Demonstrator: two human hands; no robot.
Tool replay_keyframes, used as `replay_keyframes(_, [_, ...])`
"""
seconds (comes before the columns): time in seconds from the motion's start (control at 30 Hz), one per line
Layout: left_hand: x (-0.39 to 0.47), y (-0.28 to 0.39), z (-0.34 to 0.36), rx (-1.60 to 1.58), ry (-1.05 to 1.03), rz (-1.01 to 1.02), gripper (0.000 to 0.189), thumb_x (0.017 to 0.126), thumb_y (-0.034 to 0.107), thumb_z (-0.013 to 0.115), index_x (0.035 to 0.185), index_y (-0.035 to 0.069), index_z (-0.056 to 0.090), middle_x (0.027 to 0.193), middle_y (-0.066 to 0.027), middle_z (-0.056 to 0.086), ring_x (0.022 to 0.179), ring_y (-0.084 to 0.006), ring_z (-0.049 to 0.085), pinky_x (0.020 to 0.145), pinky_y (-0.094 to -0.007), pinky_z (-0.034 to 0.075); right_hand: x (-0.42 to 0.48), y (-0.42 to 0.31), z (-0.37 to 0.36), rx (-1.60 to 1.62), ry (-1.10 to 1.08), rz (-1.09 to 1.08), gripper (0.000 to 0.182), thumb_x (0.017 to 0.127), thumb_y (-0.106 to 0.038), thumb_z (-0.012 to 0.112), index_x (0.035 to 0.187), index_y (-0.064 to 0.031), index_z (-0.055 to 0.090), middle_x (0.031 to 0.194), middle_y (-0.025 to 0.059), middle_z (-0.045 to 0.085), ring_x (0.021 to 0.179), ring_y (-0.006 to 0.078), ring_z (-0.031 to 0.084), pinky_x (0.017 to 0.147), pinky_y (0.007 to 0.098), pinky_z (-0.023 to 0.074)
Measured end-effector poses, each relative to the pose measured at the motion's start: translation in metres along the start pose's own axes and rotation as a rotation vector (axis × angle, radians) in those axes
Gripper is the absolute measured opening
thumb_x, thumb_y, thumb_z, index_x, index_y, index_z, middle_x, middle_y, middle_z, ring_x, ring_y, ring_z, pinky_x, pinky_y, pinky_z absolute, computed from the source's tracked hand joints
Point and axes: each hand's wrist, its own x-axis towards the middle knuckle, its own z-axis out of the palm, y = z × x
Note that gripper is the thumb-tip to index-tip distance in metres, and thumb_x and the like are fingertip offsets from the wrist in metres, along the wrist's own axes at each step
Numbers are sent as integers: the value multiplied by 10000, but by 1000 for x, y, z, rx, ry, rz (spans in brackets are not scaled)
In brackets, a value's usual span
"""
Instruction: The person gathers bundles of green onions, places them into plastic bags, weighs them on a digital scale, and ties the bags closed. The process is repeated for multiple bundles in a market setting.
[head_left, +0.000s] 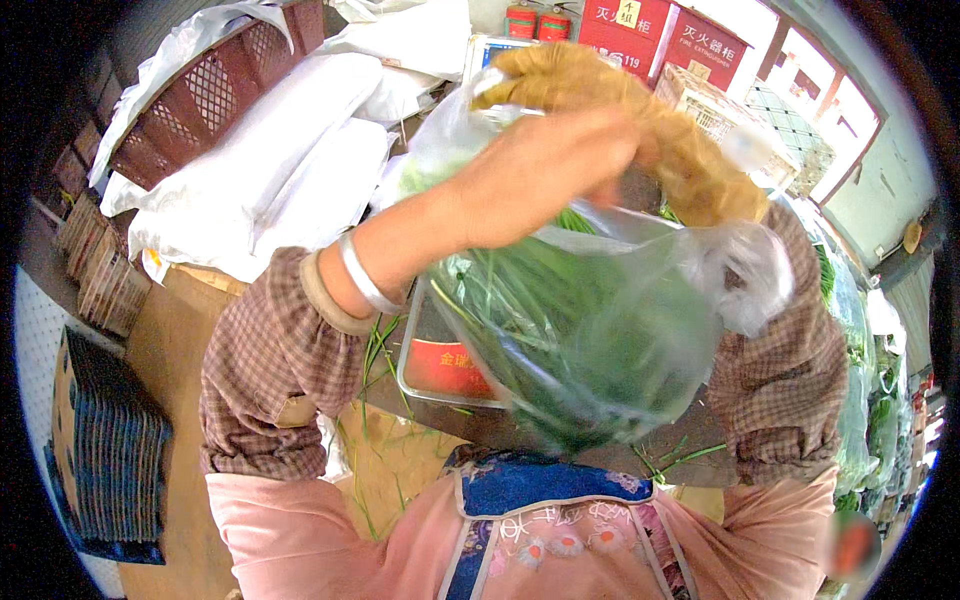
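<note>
A clear plastic bag (570, 352) packed with long green leaf vegetables (525, 285) is in front of my chest, above a metal-rimmed scale platform (409, 367). My right hand (555, 79), in a tan glove, reaches across the top, its fingertips closed on the bag's gathered upper edge. Bare and wearing a silver bangle (364, 274), my left hand (555, 165) crosses over the bag's mouth below the glove. Motion blurs its fingers, so whether they grip the plastic cannot be told. A crumpled white end of the bag (750, 277) lies against my right sleeve.
White sacks (277, 150) and a brown plastic crate (195, 97) fill the far left. Folded dark crates (112, 450) are stacked at left. Red fire-extinguisher cabinets (626, 34) stand behind. Bagged greens (862, 405) line the right. Loose green stalks (371, 360) lie near the scale.
</note>
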Motion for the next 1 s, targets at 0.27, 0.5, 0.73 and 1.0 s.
replay_keyframes(0.27, [-81,-61,-61,1591,-128,-778,522,801,501,516,1115,84,522,950,-186,570,811,-354,596,646,-459,495,-24,-6,74,136,-66,-41,702,824,-420,553,1319,-11,272,1108,231,511,1006,348,512,855,369,426])
replay_keyframes(0.5, [-144,-81,-102,1463,116,-894,786,781,602,476,1301,26,347,1178,-286,476,988,-446,533,790,-508,455,-114,-49,54,-136,-481,451,1019,694,-526,648,1360,41,125,1035,267,572,985,366,564,882,431,403])
replay_keyframes(0.73, [-119,-112,-115,1012,44,-1026,537,784,491,519,783,-37,617,785,-246,611,810,-344,602,723,-388,457,-190,-36,104,-376,-90,269,859,727,-434,626,1342,28,243,777,130,607,741,296,588,867,451,378])
replay_keyframes(1.0, [-133,-73,-128,184,685,-518,123,852,144,552,755,68,561,694,63,489,650,-53,431,581,-208,362,-182,-15,92,-165,527,131,221,803,-180,505,965,-110,638,825,77,644,749,280,591,873,408,421])
